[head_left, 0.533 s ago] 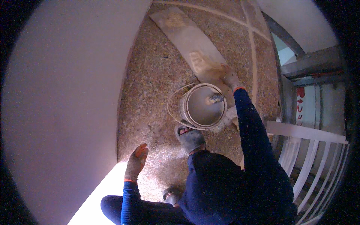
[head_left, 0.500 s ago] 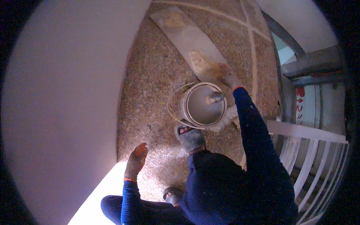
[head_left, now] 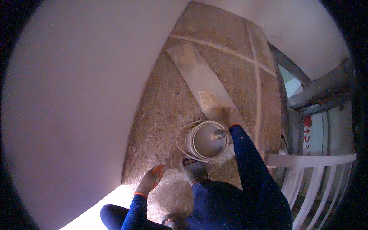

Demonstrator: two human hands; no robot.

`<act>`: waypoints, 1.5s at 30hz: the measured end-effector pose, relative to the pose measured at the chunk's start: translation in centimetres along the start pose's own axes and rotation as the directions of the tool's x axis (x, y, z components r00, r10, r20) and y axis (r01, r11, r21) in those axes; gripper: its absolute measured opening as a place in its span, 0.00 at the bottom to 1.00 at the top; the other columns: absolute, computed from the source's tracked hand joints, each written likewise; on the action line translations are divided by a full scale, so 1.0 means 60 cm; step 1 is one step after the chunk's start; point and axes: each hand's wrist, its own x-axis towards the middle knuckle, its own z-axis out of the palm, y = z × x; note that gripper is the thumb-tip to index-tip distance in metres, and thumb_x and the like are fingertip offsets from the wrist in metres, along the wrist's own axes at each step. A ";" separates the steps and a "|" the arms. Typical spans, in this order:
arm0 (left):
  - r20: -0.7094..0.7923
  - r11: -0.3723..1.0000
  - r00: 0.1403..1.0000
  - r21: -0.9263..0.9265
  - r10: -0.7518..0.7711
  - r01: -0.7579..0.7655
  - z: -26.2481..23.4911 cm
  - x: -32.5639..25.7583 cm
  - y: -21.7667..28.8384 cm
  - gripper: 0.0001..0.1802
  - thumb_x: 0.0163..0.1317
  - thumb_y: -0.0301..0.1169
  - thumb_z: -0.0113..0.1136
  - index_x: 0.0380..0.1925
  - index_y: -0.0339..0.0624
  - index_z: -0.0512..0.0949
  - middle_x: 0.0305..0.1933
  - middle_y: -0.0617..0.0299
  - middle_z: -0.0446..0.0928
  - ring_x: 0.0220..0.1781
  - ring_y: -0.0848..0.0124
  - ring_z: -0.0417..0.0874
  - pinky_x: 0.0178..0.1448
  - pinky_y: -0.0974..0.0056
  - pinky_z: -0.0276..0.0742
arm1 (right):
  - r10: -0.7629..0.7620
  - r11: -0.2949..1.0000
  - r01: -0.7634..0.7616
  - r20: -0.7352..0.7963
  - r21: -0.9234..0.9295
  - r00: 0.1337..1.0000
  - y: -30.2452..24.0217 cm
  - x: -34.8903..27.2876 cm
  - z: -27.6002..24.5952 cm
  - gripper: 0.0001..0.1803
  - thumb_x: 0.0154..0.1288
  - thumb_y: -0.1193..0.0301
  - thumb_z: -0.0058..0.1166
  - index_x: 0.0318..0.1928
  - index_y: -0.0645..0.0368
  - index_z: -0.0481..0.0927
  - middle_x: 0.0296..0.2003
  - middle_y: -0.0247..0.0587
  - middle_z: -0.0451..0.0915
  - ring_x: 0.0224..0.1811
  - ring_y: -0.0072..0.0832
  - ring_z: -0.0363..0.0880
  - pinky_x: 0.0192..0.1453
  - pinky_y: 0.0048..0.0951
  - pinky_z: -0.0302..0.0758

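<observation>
Where the wall [head_left: 76,107] meets the gritty floor [head_left: 163,109], left hand [head_left: 151,179] hangs to the near side, looks loosely open, nothing visible in it. Right of that, long pale board [head_left: 205,78] lies diagonally on the floor, tan patch [head_left: 209,99] toward its near end. Should be stiff, fairly light, awkward for length; dusty face may be slick, so take it by both long edges around mid-length. Bucket [head_left: 189,142] stands just beside the board's near end, thin handle [head_left: 176,140] swung out left, pale contents, dark object [head_left: 218,133] inside. Probably heavy; lift by handle, steady the rim. Right hand [head_left: 232,116] is at the board's near end; can't tell if it's gripping. Far right: white railing [head_left: 312,160].
</observation>
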 end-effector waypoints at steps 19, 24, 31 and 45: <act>-0.015 0.141 0.981 -0.989 0.195 -0.043 -0.031 0.250 0.410 0.38 0.75 0.56 0.51 0.76 0.47 0.62 0.72 0.51 0.71 0.66 0.53 0.78 0.67 0.44 0.75 | -0.147 0.424 -0.012 0.082 0.906 0.986 -0.051 -0.135 -0.448 0.25 0.69 0.65 0.65 0.64 0.51 0.77 0.58 0.32 0.80 0.62 0.30 0.79 0.65 0.36 0.77; 0.029 0.264 0.969 -0.964 0.244 -0.038 0.045 0.325 0.440 0.35 0.73 0.57 0.55 0.72 0.51 0.69 0.69 0.58 0.72 0.63 0.59 0.77 0.62 0.52 0.78 | -0.482 0.762 0.536 -0.235 0.363 0.844 -0.177 -0.257 -0.484 0.26 0.69 0.64 0.61 0.67 0.49 0.76 0.61 0.44 0.80 0.63 0.40 0.78 0.70 0.47 0.73; 0.137 0.207 0.965 -0.974 0.225 0.090 0.088 0.311 0.397 0.27 0.74 0.57 0.54 0.57 0.47 0.76 0.53 0.59 0.80 0.51 0.64 0.83 0.51 0.53 0.84 | -0.341 0.929 0.357 -0.153 0.098 0.928 -0.200 -0.265 -0.509 0.32 0.71 0.54 0.58 0.72 0.48 0.71 0.64 0.46 0.78 0.65 0.50 0.77 0.69 0.50 0.73; -0.230 0.889 0.961 -0.394 0.151 -0.234 0.043 0.180 0.276 0.38 0.73 0.56 0.55 0.72 0.41 0.66 0.77 0.56 0.64 0.69 0.57 0.77 0.67 0.51 0.78 | -0.556 0.829 0.453 0.382 0.329 0.738 -0.269 -0.252 -0.368 0.15 0.71 0.64 0.50 0.45 0.56 0.88 0.47 0.51 0.88 0.49 0.51 0.86 0.53 0.51 0.83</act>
